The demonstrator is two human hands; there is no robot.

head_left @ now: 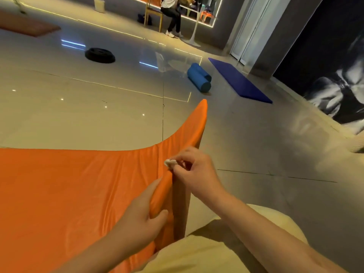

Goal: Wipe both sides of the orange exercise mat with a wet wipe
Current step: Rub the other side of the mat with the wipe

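right now my left hand (141, 211) grips the lifted right edge of the orange mat (69, 194), fingers curled over the fold. my right hand (197, 170) pinches a crumpled wet wipe (169, 163) against that same raised edge, a little further along. the rest of the mat lies spread on the glossy floor (78, 115), with a blue roller (199, 79) and a purple mat (238, 81) well beyond it

My left hand (137, 217) and right hand (195, 174) are both bare, and so are my forearms (266, 229), uncovered for as far as they show here. Pale yellow cloth (197, 255), plain and smooth, covers my legs beneath them.
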